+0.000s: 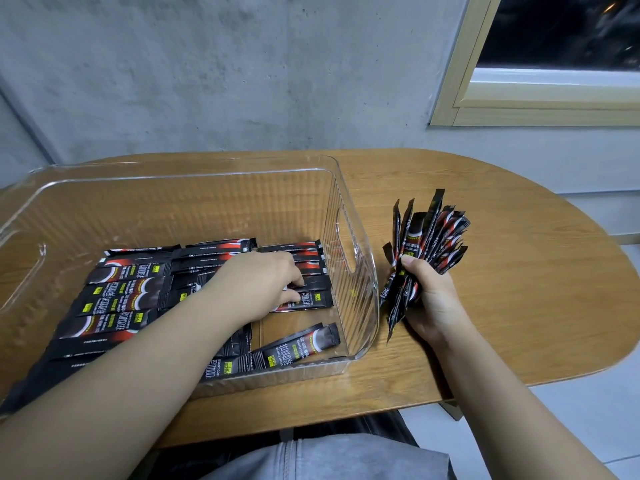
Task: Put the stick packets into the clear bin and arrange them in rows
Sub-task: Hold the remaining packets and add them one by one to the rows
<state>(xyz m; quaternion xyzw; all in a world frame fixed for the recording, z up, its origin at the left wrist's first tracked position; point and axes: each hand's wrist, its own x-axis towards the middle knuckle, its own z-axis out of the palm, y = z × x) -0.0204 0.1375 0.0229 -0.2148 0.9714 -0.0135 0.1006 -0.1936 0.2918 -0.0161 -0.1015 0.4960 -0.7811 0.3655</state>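
Head view looks down on your two bare arms over a rounded wooden tabletop (502,271), with a grey wall and a window frame (460,91) behind it. Your left hand (258,282) reaches inside the clear bin (360,237), which sits on the left part of the tabletop. Its fingers curl down onto the black stick packets in the right-hand column, and the fingertips (294,296) press or pinch one packet (311,301) there; you cannot tell from here which of the two it is. Laid stick packets (117,296) already cover much of the bin floor, lying side by side in rows, their long sides running left to right. One loose packet (298,346) lies slanted near the bin's front right corner, apart from the rows.

Your right hand (427,294) stays outside the bin, just beside its right wall, above the tabletop. Its fingers and thumb wrap round a thick bundle of packets (427,233), which fans upward and outward from the fist, with a few ends sticking out below it.
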